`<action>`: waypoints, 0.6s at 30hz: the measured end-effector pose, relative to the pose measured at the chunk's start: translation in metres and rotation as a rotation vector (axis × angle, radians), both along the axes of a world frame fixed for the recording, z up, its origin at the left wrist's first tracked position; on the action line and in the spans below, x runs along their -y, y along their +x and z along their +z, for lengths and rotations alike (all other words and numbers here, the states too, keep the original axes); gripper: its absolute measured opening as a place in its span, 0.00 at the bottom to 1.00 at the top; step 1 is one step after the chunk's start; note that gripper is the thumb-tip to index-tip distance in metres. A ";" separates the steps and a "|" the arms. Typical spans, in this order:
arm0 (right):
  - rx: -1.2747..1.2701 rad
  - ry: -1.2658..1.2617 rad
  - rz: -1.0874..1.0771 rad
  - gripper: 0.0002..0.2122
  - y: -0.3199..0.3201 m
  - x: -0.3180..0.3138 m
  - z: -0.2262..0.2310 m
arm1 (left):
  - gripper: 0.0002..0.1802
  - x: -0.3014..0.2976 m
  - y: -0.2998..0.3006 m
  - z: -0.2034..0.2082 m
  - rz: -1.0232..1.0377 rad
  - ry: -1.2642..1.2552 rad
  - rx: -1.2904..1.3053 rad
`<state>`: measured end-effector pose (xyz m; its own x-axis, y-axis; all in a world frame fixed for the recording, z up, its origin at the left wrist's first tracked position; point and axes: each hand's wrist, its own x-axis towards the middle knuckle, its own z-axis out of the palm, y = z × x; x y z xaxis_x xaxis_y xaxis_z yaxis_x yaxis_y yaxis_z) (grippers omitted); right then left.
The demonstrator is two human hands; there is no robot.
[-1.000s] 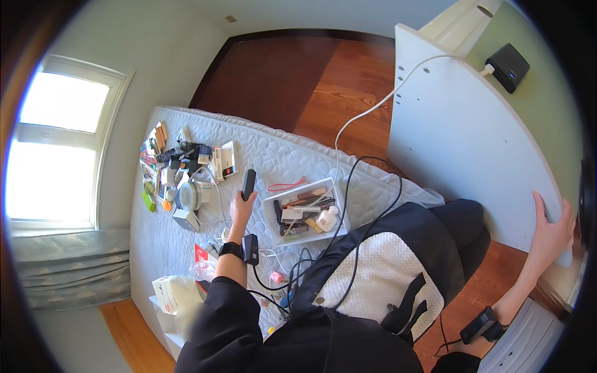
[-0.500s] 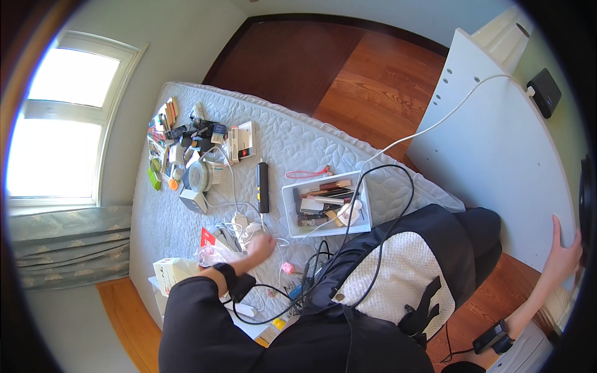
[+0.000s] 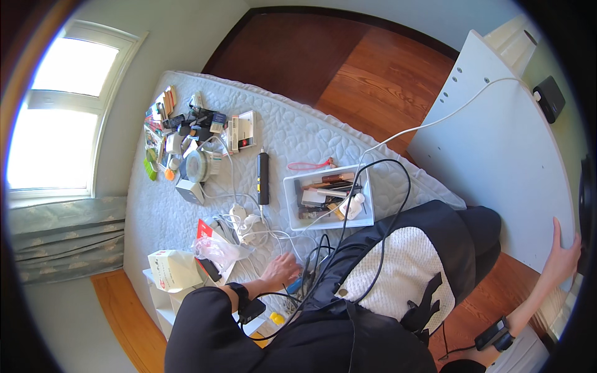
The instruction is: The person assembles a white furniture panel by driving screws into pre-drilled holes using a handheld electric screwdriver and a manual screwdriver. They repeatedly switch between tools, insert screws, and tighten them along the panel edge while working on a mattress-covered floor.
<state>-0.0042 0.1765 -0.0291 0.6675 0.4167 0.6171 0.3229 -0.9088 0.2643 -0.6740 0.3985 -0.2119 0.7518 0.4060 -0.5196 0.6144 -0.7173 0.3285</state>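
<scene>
Over the mattress beside my lap, my left hand reaches down with its back up and its fingers loosely spread. A blue-handled item and tangled cables lie right by its fingertips. What lies beneath the palm is hidden. At the far right, my right hand grips the edge of a large white board, thumb on the near face, the other fingers partly out of sight. On the mattress ahead of my lap stands a white plastic box of pens, small cases and a white bottle.
A black rod-shaped device lies left of the box. Cluttered small goods, with a tape roll, cover the mattress's far left. A white power strip sits among cords. A black cable loops over my lap. A black adapter is behind the board.
My left hand has moved right and nearer to me, away from the power strip, and now covers the spot where a small pink thing lay. My right hand stays on the board.
</scene>
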 end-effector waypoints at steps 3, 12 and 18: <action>-0.038 0.020 -0.012 0.32 -0.001 -0.002 0.000 | 0.11 0.003 0.003 -0.014 -0.112 0.034 -0.005; -0.069 0.021 -0.005 0.32 0.003 0.000 -0.002 | 0.10 -0.018 -0.025 -0.017 -0.029 0.418 0.117; -0.004 0.035 0.001 0.31 0.010 0.004 -0.006 | 0.17 0.015 -0.018 -0.013 -0.057 -0.243 -0.037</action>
<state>0.0061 0.1728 -0.0353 0.6698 0.3954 0.6285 0.3249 -0.9172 0.2308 -0.6917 0.3837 -0.2251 0.7483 0.2234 -0.6246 0.5904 -0.6536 0.4735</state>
